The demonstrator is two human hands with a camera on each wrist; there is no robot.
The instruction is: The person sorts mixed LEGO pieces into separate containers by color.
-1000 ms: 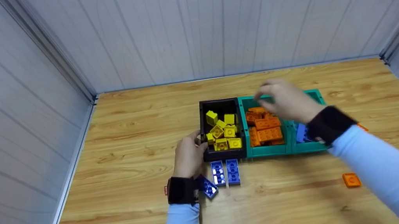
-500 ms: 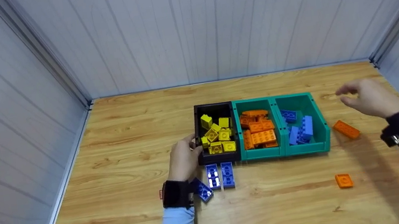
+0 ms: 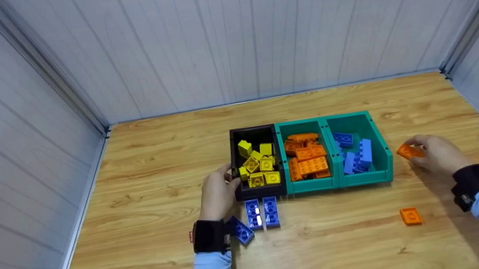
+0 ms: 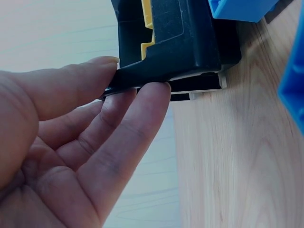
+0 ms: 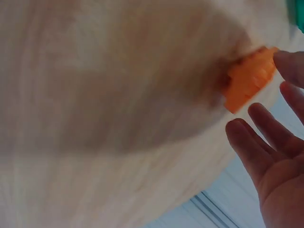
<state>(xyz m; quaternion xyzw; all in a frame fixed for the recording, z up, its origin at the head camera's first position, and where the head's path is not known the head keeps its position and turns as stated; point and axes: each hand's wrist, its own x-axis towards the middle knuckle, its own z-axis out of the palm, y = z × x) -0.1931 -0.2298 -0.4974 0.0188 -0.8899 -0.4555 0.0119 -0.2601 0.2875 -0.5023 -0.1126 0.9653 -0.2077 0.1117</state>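
- Now, from the head view, I see my left hand (image 3: 220, 193) holding the black bin (image 3: 242, 194) at its near left corner. My right hand (image 3: 437, 153) is at an orange brick (image 3: 408, 150) on the table (image 3: 342, 247), just right of the green bins (image 3: 384, 165). Three blue bricks (image 3: 260, 212) lie in front of the black bin.
- Left wrist view: thumb and fingers (image 4: 137, 118) pinch the black bin's (image 4: 175, 47) rim.
- Right wrist view: it is blurry. My fingers (image 5: 266, 137) are spread by the orange brick (image 5: 249, 78), and I cannot tell if they grip it.
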